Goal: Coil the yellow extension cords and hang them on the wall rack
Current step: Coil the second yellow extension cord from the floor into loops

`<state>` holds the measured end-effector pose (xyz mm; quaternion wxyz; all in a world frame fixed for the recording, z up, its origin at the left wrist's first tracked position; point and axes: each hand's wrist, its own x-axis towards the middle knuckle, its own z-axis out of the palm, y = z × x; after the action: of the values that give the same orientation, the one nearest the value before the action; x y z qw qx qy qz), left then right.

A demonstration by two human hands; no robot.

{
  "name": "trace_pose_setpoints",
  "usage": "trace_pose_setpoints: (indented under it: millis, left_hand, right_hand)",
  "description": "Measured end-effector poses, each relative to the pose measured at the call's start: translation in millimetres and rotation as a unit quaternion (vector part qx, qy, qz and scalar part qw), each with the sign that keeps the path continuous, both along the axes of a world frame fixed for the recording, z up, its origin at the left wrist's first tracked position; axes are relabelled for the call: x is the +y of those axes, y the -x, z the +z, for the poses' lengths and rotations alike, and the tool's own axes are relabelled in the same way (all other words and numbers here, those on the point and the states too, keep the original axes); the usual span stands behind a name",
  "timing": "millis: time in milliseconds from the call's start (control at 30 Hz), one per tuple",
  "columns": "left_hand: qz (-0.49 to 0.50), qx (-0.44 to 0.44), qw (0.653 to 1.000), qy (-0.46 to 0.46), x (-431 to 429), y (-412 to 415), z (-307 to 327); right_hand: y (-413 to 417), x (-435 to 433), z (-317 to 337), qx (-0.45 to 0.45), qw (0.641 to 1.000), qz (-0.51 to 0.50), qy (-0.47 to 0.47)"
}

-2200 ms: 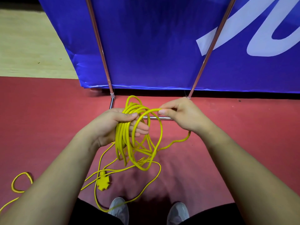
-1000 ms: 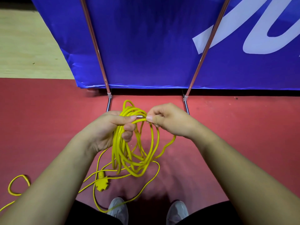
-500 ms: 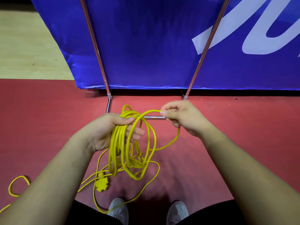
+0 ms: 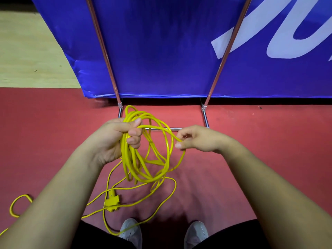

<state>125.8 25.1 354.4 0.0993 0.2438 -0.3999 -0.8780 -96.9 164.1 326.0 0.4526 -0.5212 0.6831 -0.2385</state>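
No readable words, numbers or brand names. Only large white curved strokes [image 4: 278, 24] on the blue banner [image 4: 161, 51], cut off by the top and right edges, too partial to read as letters. No legible marking on the yellow plug [image 4: 112, 203] on the floor.

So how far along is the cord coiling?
Partly done: the left hand grips a coil of several loops. In hand: the right hand pinches the next stretch. Left: slack cord and the plug lie on the floor, then hanging; no rack in view.
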Motion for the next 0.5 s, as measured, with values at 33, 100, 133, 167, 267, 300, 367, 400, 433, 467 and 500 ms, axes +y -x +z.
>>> trace_pose_setpoints:
  millis: [33, 100, 133, 167, 267, 300, 367, 400, 433, 467, 500]
  left_hand:
    - [0.008, -0.008, 1.000, 0.004, -1, -1, 1]
    - [0.010, -0.048, 0.998, 0.030, 0, -2, 3]
    - [-0.002, -0.074, 0.996, 0.046, 2, -1, 4]
    - [-0.020, -0.099, 0.993, 0.058, 4, 0, 5]
    - [-0.050, -0.134, 0.989, 0.042, 9, 2, 3]
    - [-0.051, -0.134, 0.989, 0.033, 10, 3, 2]
    - [-0.051, -0.123, 0.991, 0.013, 11, 5, 0]
    - [-0.053, -0.116, 0.992, 0.005, 11, 5, -1]
    - [-0.057, -0.110, 0.992, 0.002, 12, 4, -1]
    - [-0.064, -0.105, 0.992, 0.002, 12, 3, -2]
    - [-0.071, -0.099, 0.993, 0.004, 11, 3, -2]
  right_hand:
    - [6, 2, -7, -0.023, 0.999, -0.033, 0.008]
    - [11, 4, -13, -0.122, 0.983, -0.128, 0.037]
    - [11, 3, -14, -0.165, 0.969, -0.174, 0.058]
    - [8, 0, -12, -0.181, 0.957, -0.211, 0.086]
    - [1, -9, -3, -0.139, 0.944, -0.262, 0.147]
    - [-3, -12, 0, -0.116, 0.946, -0.256, 0.159]
    - [-12, -15, 9, -0.088, 0.955, -0.222, 0.176]
    - [-18, -17, 14, -0.079, 0.958, -0.201, 0.187]
    - [-23, -19, 20, -0.068, 0.961, -0.177, 0.200]
    - [-29, -20, 24, -0.058, 0.963, -0.152, 0.213]
    - [-33, -21, 29, -0.051, 0.965, -0.128, 0.223]
